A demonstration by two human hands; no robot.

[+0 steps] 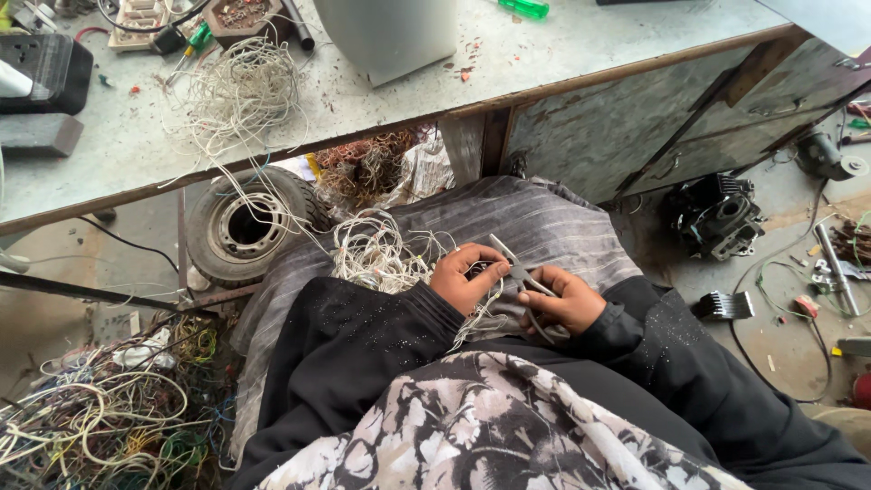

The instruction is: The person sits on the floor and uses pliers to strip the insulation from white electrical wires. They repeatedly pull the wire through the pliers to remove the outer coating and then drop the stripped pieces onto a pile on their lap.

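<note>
I sit with grey striped cloth over my lap. My left hand (464, 277) pinches thin white wires (376, 254) from a tangled bundle lying on my lap. My right hand (564, 301) grips the handles of grey pliers (519, 272), whose jaws point up and left toward my left hand's fingers. Both hands touch each other at the middle of my lap. Black sleeves cover both arms. A strand of the white wire runs up from my lap to a second tangle (240, 91) on the workbench.
A worn grey workbench (562, 54) spans the top, bearing a white container (386, 32), green screwdrivers (524, 8) and a socket strip (136, 23). A small tyre (249, 227) and copper wire (367, 163) sit beneath. Mixed coloured wires (100, 417) pile at left; engine parts (717, 216) lie right.
</note>
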